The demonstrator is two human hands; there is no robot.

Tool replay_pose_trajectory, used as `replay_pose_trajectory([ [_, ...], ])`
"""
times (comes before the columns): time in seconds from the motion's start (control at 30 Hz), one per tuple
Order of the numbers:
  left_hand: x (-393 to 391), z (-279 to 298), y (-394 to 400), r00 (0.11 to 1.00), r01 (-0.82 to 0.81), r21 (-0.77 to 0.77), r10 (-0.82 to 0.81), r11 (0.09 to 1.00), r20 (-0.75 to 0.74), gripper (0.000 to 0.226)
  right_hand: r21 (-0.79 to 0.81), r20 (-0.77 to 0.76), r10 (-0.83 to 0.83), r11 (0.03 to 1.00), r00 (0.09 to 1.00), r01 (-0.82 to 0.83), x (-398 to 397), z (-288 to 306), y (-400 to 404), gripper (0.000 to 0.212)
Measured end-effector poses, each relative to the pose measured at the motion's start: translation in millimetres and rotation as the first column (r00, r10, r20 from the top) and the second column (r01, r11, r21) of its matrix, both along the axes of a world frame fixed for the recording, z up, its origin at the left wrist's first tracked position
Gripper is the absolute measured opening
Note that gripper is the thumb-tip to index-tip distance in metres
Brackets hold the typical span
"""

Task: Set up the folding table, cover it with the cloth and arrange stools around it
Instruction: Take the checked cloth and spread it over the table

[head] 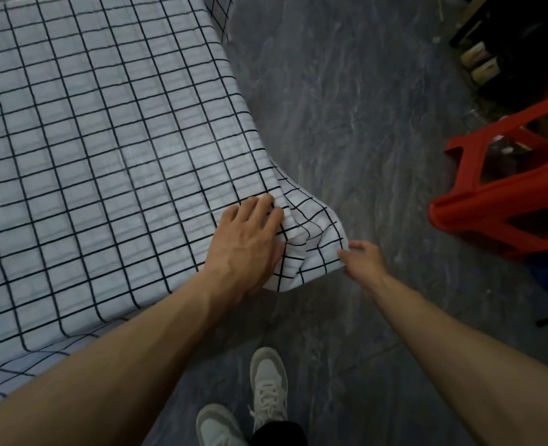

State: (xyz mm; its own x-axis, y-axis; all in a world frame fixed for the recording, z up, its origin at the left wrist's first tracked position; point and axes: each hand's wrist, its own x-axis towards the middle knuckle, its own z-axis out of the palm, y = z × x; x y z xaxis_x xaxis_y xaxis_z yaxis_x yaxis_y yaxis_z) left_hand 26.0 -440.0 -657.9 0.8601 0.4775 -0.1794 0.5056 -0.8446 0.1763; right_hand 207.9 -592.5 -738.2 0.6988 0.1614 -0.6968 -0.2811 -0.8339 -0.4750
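While the left hand [250, 239] is pressing flat, fingers straight, on the white black-checked cloth [105, 140] covering the surface, the right hand [361, 257] is pinching its hanging corner; the red plastic stool [504, 201] is lying tipped, nearer the right.

Dim, even indoor light; source not identifiable. Pale sheen on cloth [99, 130] toward 10 o'clock, no hard glare. Soft shadow on floor [346, 130] beneath hanging cloth corner near centre. Deep shade at 1 to 2 o'clock, detail there lost. Strong wide-angle bending: grid lines bowed, worst toward 9 and 12 o'clock edges. Slight softness overall; red stool [507, 201] at 3 o'clock smeared, forearms at 6 o'clock stretched.
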Motion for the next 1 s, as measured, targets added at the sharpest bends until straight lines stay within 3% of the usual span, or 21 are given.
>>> replay_pose_trajectory([
  [0.07, -2.3, -2.1, -1.5, 1.000, 0.001, 0.014, -0.001, 1.000, -0.006, 0.052, 0.037, 0.013, -0.073, 0.997, 0.997, 0.073, -0.9, -3.0, -4.2, 0.016],
  [0.37, -0.1, -2.8, -4.1, 0.998, -0.020, 0.026, 0.021, 0.999, -0.054, 0.053, 0.125, 0.001, -0.065, 0.990, 0.998, 0.064, 24.0, 15.1, -31.6, 0.019],
  [0.47, 0.2, -1.8, -4.3, 0.998, -0.013, 0.031, 0.015, 0.999, -0.063, 0.052, 0.060, -0.016, -0.003, 0.998, 1.000, 0.004, 25.1, 12.5, -33.7, 0.017],
  [0.53, 0.3, -1.2, -4.4, 0.998, -0.012, 0.040, 0.015, 0.999, -0.058, 0.052, -0.088, 0.089, 0.136, 0.988, 0.987, -0.128, 24.8, 10.2, -31.5, 0.025],
  [0.6, 0.8, -1.0, -4.8, 0.998, -0.027, 0.054, 0.029, 0.998, -0.049, 0.052, -0.152, 0.216, 0.292, 0.953, 0.932, -0.263, 20.2, 17.3, -25.4, 0.043],
  [0.7, 2.3, -2.9, -4.7, 0.998, -0.032, 0.068, 0.035, 0.997, -0.051, 0.054, 0.021, 0.353, 0.435, 0.881, 0.829, -0.472, 4.6, 39.9, -7.2, 0.046],
  [0.77, 3.5, -3.9, -4.3, 0.998, -0.033, 0.077, 0.038, 0.996, -0.052, 0.055, 0.094, 0.386, 0.576, 0.752, 0.720, -0.652, -6.1, 51.8, 7.7, 0.054],
  [0.87, 4.7, -3.7, -5.1, 0.997, -0.035, 0.071, 0.040, 0.997, -0.066, 0.057, 0.047, 0.436, 0.730, 0.565, 0.526, -0.824, -22.6, 57.5, 28.9, 0.070],
  [1.0, 4.4, -1.2, -6.2, 0.997, -0.035, 0.061, 0.039, 0.998, -0.066, 0.059, -0.040, 0.555, 0.698, 0.566, 0.453, -0.823, -43.8, 53.9, 47.8, 0.044],
])
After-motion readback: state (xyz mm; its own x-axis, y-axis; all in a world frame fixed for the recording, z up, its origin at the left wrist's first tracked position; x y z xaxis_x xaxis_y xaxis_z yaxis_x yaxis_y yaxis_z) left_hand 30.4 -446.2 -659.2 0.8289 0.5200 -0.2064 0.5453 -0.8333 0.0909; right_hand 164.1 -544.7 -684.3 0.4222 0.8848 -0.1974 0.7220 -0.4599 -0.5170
